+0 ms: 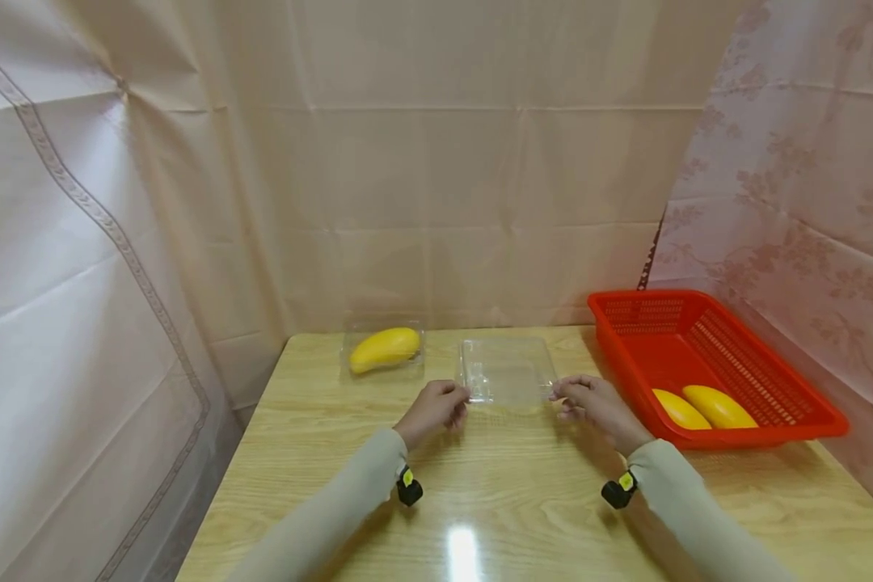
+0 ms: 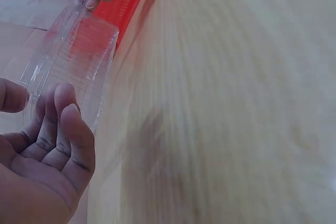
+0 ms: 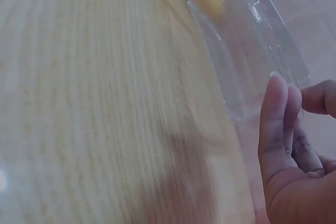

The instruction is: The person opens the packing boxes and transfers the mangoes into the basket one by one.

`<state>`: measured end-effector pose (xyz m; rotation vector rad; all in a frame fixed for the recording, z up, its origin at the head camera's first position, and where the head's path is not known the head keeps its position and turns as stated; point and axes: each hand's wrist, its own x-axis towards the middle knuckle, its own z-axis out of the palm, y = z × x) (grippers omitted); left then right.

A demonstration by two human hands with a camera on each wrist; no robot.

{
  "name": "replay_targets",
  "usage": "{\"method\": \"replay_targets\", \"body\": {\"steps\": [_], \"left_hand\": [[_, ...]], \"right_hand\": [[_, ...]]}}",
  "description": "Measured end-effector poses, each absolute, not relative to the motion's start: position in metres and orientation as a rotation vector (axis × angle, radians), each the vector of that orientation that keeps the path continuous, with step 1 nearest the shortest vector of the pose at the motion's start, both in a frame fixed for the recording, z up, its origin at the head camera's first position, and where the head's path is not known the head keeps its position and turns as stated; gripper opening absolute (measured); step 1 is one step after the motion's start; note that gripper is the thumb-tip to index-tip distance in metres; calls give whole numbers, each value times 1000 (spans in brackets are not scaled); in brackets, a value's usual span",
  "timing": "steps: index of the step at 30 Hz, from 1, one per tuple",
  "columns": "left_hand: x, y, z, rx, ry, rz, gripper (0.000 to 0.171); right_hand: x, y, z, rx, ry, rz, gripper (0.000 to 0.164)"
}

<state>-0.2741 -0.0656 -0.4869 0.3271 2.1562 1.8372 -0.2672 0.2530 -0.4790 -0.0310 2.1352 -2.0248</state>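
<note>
A clear plastic box [image 1: 509, 370] is held over the far middle of the table, the wood grain showing through it. My left hand [image 1: 438, 406] pinches its near left corner between thumb and fingertips. At the near right corner, my right hand [image 1: 589, 408] pinches the rim in the same way; the right wrist view shows thumb and fingers meeting on the box's edge [image 3: 247, 51]. In the left wrist view the see-through wall [image 2: 79, 61] stretches from one hand to the other. Left of it, a yellow mango [image 1: 385, 349] lies in another clear plastic box [image 1: 347, 356].
A red plastic basket [image 1: 793, 380] stands at the table's right side, with two yellow mangoes [image 1: 719, 406] at its near end. The wooden table [image 1: 320, 485] backs onto a hanging beige cloth [image 1: 436, 178], with more cloth at both sides.
</note>
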Motion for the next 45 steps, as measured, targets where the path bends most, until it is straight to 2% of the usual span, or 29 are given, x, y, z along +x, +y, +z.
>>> {"method": "replay_targets", "body": {"steps": [8,23,45], "left_hand": [[-300,-52,-485,268,2149,1897,37],[-336,-37,-483,171,2307,1849,38],[-345,-24,-490,121,2277,1810,36]], "right_hand": [[-282,251,-481,61,2169,-2076,47],[-313,244,-482,207,2166,-2189,36],[-326,245,-491,332,2109,-2269,37]]}}
